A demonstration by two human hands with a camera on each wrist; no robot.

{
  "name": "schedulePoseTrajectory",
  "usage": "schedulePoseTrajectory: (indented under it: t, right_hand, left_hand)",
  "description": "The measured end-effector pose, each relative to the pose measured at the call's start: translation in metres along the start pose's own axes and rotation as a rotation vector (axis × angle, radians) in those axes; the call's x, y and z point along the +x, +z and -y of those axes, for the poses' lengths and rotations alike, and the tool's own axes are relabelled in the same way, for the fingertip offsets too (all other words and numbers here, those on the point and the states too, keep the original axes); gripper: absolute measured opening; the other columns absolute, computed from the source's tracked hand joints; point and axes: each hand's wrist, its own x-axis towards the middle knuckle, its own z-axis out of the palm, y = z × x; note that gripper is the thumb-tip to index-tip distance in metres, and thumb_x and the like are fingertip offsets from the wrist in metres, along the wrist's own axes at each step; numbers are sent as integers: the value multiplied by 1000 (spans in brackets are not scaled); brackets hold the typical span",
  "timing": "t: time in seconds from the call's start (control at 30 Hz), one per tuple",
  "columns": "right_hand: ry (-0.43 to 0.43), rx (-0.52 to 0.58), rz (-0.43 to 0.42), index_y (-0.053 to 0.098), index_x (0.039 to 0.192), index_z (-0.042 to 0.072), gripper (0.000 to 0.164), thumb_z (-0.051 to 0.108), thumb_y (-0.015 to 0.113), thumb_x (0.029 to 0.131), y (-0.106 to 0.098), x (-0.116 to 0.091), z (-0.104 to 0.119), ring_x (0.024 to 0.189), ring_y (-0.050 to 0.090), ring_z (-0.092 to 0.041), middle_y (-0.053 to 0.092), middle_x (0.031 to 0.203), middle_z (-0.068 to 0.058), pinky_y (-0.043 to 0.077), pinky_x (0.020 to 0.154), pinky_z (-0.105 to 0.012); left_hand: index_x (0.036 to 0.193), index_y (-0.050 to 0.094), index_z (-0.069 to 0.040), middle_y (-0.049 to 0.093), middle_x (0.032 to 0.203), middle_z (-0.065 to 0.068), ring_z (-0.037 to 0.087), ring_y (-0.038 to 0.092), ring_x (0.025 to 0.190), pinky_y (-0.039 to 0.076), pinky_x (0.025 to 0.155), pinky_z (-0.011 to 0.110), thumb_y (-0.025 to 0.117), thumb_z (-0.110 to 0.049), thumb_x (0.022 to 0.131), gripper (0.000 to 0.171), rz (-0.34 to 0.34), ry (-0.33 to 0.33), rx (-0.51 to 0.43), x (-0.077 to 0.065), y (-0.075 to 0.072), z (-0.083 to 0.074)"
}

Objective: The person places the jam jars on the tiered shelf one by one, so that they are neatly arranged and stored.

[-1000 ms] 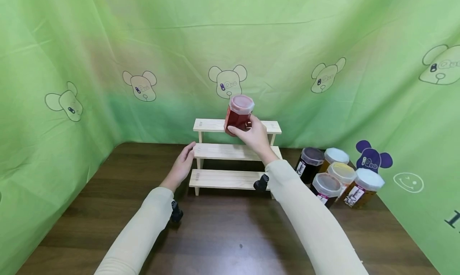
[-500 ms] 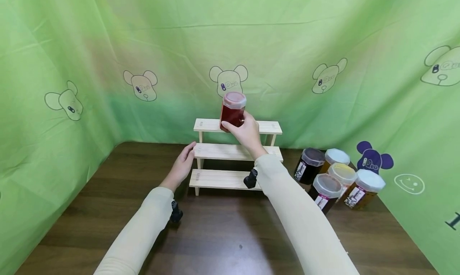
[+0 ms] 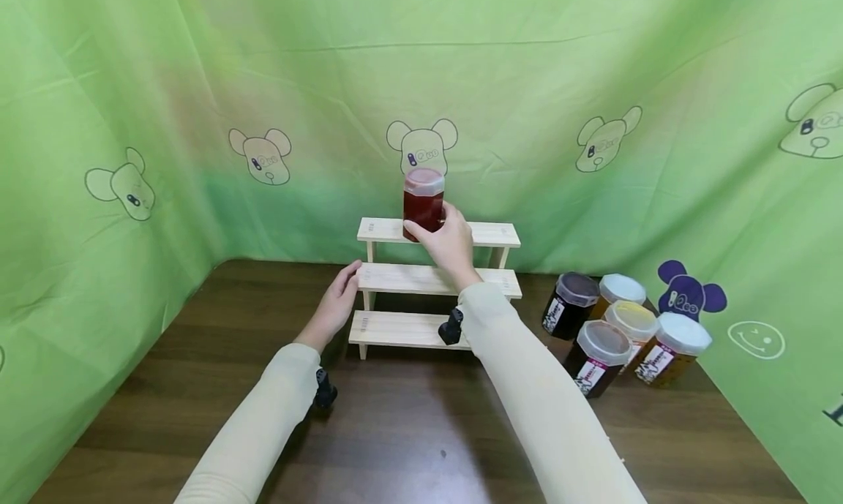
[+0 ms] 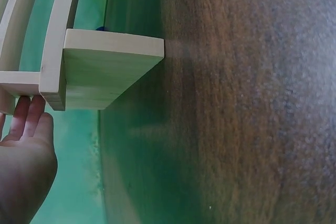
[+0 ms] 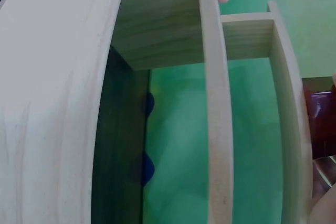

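Note:
My right hand (image 3: 451, 246) grips a jar (image 3: 423, 205) of dark red contents with a whitish lid, upright at the top board of a three-tier wooden shelf (image 3: 395, 279). Whether the jar's base touches that board I cannot tell. In the right wrist view, part of the red jar (image 5: 321, 121) shows beyond the top board, with only a bit of the hand. My left hand (image 3: 334, 304) is at the left end of the middle board, its fingers extended. The left wrist view shows those fingertips against the wooden frame (image 4: 52, 82).
Several lidded jars stand grouped on the brown table (image 3: 395, 431) to the right of the shelf, among them a dark-lidded jar (image 3: 571, 305) and a white-lidded amber jar (image 3: 673, 347). A green printed curtain (image 3: 316, 87) surrounds the table's back and sides.
My right hand has carried the red jar a little to the left along the top board, and the jar has gone from tilted to upright. The left hand has stayed in place.

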Motion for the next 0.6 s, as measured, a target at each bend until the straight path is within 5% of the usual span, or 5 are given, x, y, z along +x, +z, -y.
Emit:
schedulePoseTrajectory:
  t: [0.6]
  right_hand:
    - [43, -87, -20, 52, 139, 7, 79, 55, 78, 82, 8, 2, 1, 116, 57, -24, 60, 126, -9, 47, 97, -41]
  left_hand:
    - [157, 33, -9, 33, 159, 14, 31, 30, 146, 24, 119, 46, 36, -21, 111, 47, -4, 12, 1, -1, 0, -1]
